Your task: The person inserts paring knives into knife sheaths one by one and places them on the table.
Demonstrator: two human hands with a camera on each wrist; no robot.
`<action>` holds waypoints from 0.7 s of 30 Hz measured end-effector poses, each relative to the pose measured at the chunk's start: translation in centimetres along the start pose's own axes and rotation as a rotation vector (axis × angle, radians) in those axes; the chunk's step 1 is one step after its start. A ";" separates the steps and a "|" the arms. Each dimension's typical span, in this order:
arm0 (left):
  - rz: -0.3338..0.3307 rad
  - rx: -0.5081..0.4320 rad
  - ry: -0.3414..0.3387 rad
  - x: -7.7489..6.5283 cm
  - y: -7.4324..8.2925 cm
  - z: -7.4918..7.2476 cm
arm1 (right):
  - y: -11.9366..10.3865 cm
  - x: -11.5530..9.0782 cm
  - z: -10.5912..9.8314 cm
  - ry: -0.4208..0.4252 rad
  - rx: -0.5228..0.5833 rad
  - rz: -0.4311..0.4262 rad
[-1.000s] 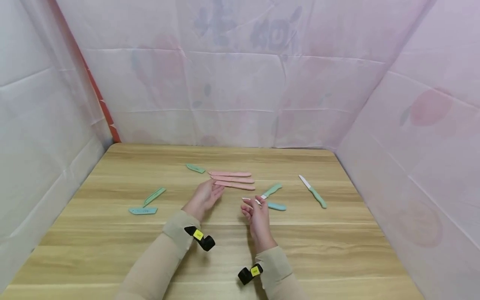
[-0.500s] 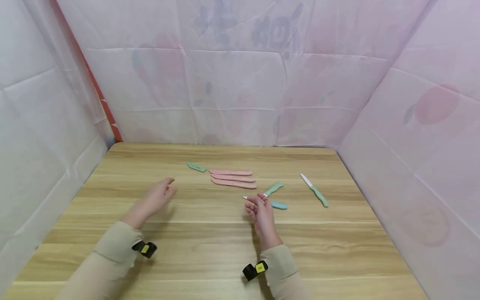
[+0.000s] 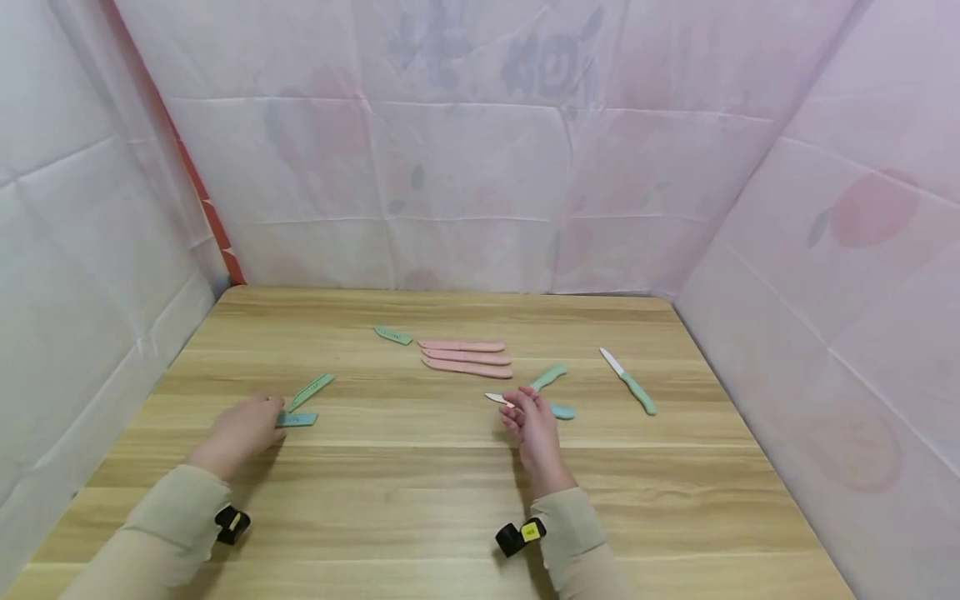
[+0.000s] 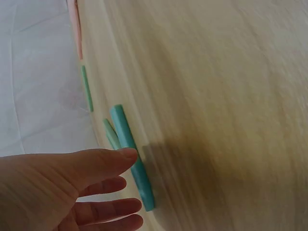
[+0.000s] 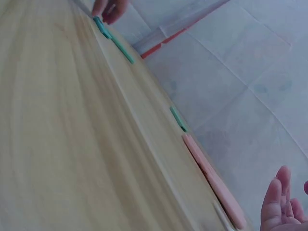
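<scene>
At the table's left, my left hand [image 3: 242,432] reaches over a blue blade sheath [image 3: 302,420]. Its thumb overlaps the sheath in the left wrist view, fingers extended and not visibly closed round it; contact is hard to tell. A green sheath [image 3: 311,392] lies right behind the blue one. My right hand [image 3: 536,427] hovers with loosely bent fingers over a blue-handled paring knife [image 3: 562,412], partly hiding it; the bare blade tip sticks out to the left. Just behind lies a green-handled knife [image 3: 551,376], its blade mostly hidden by the hand.
Three pink sheathed knives [image 3: 468,358] lie side by side at the table's back middle. Left of them is another green sheath [image 3: 392,335]. A bare green-handled knife [image 3: 636,392] lies at the right. White printed sheeting [image 3: 465,167] walls the back and sides.
My left hand has moved away from the pink knives, leftward and nearer, to the blue sheath. My right hand has shifted slightly right over the blue-handled knife.
</scene>
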State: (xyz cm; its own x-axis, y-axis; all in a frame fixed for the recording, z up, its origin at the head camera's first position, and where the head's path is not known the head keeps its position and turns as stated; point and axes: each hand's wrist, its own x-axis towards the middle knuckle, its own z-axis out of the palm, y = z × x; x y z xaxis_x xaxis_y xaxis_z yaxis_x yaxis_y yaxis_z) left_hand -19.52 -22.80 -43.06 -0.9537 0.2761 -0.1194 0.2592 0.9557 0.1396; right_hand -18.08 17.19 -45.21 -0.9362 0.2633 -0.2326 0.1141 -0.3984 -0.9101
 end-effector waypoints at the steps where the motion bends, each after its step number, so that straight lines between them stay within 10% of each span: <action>1: 0.005 0.000 0.000 0.0 -0.1 0.1 | -0.3 0.1 -0.4 0.001 -0.016 -0.011; 5: 0.021 0.006 0.013 0.1 -0.2 0.4 | -1.9 1.1 -2.2 0.015 -0.174 -0.057; 14: 0.053 0.006 0.038 0.4 -0.1 0.9 | -5.1 3.0 -5.9 -0.129 -1.077 -0.169; 21: 0.090 -0.007 0.038 0.2 -0.4 1.0 | -5.0 3.7 -6.9 -0.258 -1.383 -0.185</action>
State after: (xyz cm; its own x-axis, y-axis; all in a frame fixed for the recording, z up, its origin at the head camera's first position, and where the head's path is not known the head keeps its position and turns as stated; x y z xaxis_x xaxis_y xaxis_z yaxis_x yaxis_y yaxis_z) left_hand -19.69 -22.99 -44.09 -0.9318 0.3565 -0.0685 0.3431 0.9264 0.1554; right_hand -19.83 26.18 -43.92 -0.9896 -0.0089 -0.1438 0.0727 0.8308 -0.5519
